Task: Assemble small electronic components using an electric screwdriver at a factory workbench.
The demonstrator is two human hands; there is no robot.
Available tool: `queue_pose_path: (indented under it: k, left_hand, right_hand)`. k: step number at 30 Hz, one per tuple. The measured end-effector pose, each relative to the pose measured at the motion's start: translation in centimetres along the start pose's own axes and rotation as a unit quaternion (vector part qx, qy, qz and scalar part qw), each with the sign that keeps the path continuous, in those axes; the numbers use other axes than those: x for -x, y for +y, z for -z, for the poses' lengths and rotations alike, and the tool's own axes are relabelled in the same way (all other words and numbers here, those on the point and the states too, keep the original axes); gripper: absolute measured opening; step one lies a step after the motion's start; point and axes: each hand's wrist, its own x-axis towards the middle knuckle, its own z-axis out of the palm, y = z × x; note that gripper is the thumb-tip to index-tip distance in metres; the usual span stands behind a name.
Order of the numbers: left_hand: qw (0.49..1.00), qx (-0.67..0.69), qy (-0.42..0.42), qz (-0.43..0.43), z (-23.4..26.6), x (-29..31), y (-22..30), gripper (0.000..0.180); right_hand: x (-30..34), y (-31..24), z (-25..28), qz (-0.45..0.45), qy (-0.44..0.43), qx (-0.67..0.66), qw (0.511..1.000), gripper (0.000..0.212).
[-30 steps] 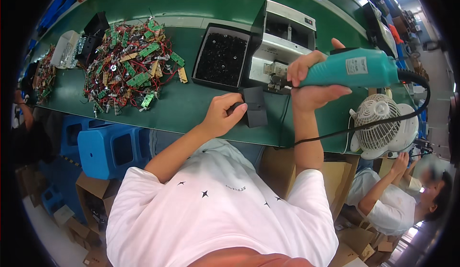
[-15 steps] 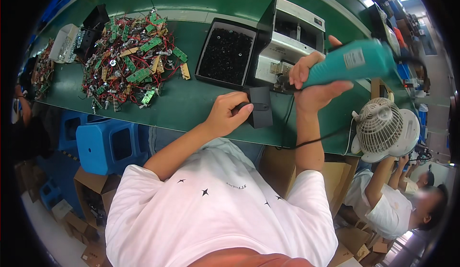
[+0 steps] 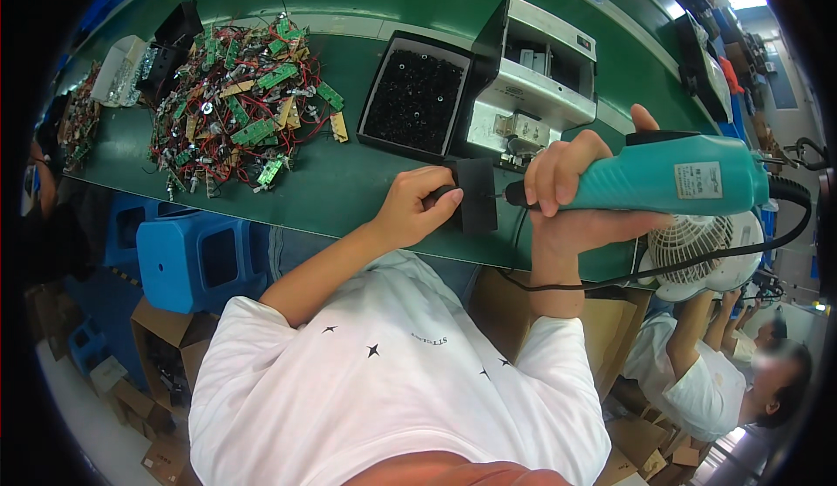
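My left hand (image 3: 417, 203) is closed around the left side of a small black plastic box (image 3: 477, 198) at the bench's front edge. In my right hand (image 3: 571, 194) is a teal electric screwdriver (image 3: 676, 178), lying nearly level with fingers wrapped round its front end. Its thin bit points left at the right face of the black box; whether the tip touches cannot be made out. Just behind the bit stands a metal screw feeder (image 3: 536, 81). A black tray (image 3: 414, 94) full of small dark screws sits to the feeder's left.
A heap of green circuit boards with red wires (image 3: 240, 107) covers the bench's left part. A white fan (image 3: 697, 255) stands at the right, behind the screwdriver's cable (image 3: 628, 278). Blue stools (image 3: 196, 259) and cardboard boxes are below the bench. A co-worker (image 3: 711, 381) sits at the right.
The screwdriver has swung down and away from the screw feeder, its bit now facing the black box. My left hand and the box have stayed almost still.
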Motion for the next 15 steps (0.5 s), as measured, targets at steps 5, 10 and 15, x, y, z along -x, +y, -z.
queue_pose_path:
  k: [5, 10, 15]
  left_hand:
    - [1.000, 0.000, 0.000, 0.004, -0.08, 0.10, 0.17, 0.009]
    - [1.000, -0.007, -0.002, 0.006, -0.06, 0.22, 0.03, 0.008]
    - [0.995, -0.080, 0.033, -0.056, -0.71, 0.13, 0.22, 0.023]
  right_hand:
    - [0.29, 0.58, 0.24, -0.031, -0.014, 0.020, 0.999, 0.093]
    - [0.54, 0.60, -0.13, -0.058, -0.039, 0.095, 0.993, 0.094]
    - [0.54, 0.72, 0.09, -0.077, -0.077, 0.083, 0.991, 0.089]
